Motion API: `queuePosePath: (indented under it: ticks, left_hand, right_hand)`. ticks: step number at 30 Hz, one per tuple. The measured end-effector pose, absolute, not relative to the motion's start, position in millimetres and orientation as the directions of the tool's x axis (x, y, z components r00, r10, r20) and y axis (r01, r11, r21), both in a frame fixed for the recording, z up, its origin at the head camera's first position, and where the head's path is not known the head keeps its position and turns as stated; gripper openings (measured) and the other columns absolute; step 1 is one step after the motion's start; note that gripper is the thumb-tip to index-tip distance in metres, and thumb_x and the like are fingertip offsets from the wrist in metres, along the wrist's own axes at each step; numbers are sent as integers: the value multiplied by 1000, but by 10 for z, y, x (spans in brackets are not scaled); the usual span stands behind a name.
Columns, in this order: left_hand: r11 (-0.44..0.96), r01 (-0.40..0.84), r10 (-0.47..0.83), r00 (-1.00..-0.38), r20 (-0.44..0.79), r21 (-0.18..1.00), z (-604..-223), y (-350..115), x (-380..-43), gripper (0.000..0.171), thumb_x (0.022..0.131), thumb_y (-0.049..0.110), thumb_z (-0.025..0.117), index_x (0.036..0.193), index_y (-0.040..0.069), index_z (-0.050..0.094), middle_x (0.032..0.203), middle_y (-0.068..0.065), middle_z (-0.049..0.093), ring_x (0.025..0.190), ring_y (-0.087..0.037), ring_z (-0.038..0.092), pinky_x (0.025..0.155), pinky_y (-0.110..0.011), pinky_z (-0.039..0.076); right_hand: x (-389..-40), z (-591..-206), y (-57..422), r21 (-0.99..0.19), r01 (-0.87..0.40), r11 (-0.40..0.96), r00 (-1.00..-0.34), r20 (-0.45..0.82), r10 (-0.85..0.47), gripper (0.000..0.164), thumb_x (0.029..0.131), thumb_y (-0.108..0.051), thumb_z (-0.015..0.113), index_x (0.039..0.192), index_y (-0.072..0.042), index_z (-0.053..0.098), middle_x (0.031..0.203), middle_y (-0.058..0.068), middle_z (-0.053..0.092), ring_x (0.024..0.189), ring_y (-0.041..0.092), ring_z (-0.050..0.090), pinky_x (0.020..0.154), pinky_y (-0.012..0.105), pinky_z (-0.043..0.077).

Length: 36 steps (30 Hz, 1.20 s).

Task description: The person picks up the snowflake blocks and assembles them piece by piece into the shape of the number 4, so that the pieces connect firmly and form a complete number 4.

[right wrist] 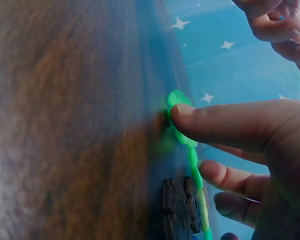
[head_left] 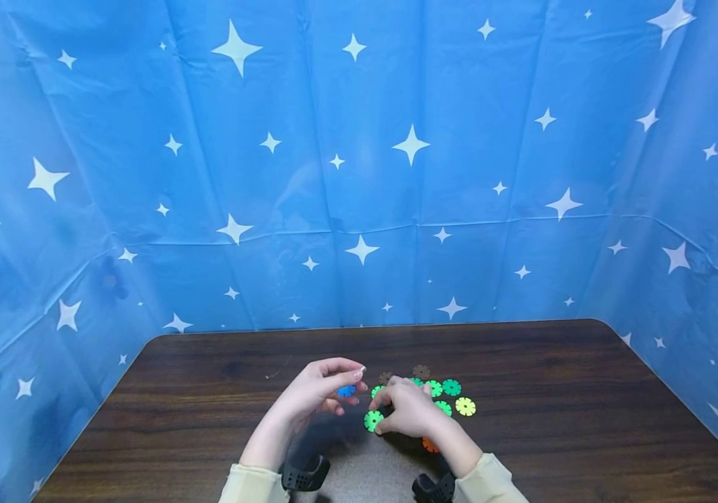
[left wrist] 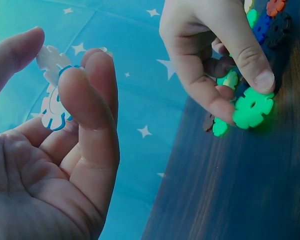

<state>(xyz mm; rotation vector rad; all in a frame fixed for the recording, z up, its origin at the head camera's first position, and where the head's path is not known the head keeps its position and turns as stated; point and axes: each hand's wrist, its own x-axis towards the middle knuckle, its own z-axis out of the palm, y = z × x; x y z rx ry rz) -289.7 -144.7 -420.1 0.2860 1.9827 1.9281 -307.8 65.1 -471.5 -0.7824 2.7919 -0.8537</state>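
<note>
My left hand (head_left: 321, 388) is raised over the table and pinches notched flower-shaped discs between thumb and fingers. In the left wrist view, a whitish disc (left wrist: 50, 65) stands by the fingertips, with a second pale, blue-edged disc (left wrist: 54, 110) below it. From the head view a blue disc (head_left: 346, 391) shows at this hand. My right hand (head_left: 411, 409) is low at the tabletop, thumb and index finger on opposite edges of a bright green notched disc (left wrist: 253, 107). Its other fingers are bent, and loose discs partly disappear behind them.
Around the right hand lie more notched discs: a yellow one (head_left: 466, 406), a teal one (head_left: 452, 387), a brown one (head_left: 421, 372), an orange one (head_left: 431, 445) and several green ones. The dark wooden table (head_left: 585, 419) ends at a blue star-patterned curtain (head_left: 365, 195).
</note>
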Motion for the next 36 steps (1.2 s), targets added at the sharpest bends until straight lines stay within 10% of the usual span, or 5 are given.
queuePosePath:
  ticks: [8, 23, 36]
  left_hand:
    - [49, -93, 395, -913, -105, 994, -4227, -1435, -2912, 42, 90, 28, 69, 120, -1, 62, 95, -11, 70, 74, -16, 67, 56, -23, 50]
    - [40, -63, 374, -924, -74, 997, -4231, -1398, -2904, 39, 92, 23, 68, 121, -3, 59, 94, -8, 71, 80, -24, 67, 55, -23, 50]
    - [31, -63, 393, -917, -70, 998, -4251, -1347, -2884, 44, 92, 25, 68, 123, -4, 56, 99, -13, 70, 69, -16, 68, 49, -22, 46]
  right_hand:
    - [-3081, -4594, 692, -736, -408, 540, -855, 101, -509, 5, 85, -9, 71, 86, -10, 67, 78, -5, 60, 57, 12, 52, 56, 32, 43]
    - [-3021, -4198, 750, -977, -196, 82, -967, 179, -183, 15, 88, -5, 69, 100, 3, 65, 76, 5, 63, 65, 23, 56, 61, 33, 48]
    - [-2970, -4169, 687, -986, -161, 45, -979, 154, -133, 15, 87, -7, 71, 98, 2, 66, 74, 3, 64, 66, 22, 58, 64, 35, 50]
